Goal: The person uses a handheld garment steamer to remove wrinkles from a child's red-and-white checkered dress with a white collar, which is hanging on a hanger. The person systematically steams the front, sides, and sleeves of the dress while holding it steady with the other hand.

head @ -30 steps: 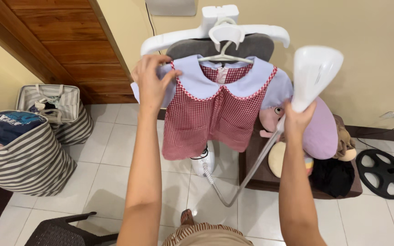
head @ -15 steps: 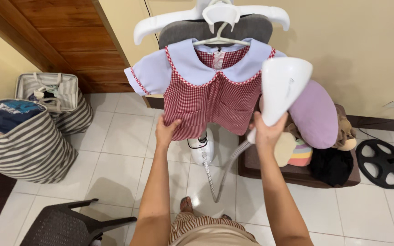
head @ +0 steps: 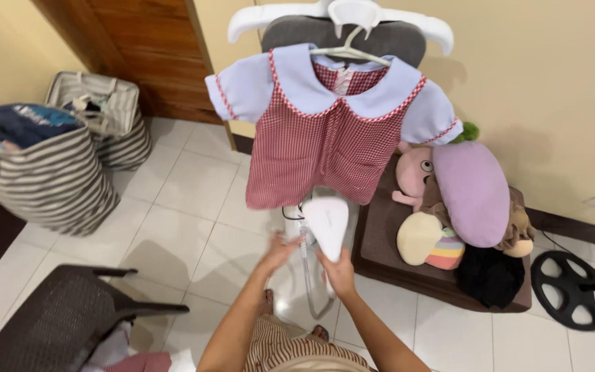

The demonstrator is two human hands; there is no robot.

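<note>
Head view: steamer head [head: 327, 219] has dropped below the hem of the red checked dress [head: 325, 131], right hand [head: 341, 272] closed on its handle, left hand [head: 278, 252] off the hem, prob. open w/ nothing held.

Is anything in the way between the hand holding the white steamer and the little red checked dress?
Nothing visible. The right hand holds the white steamer head just below the hem of the red checked dress with pale blue collar, with only open air between them.
</note>
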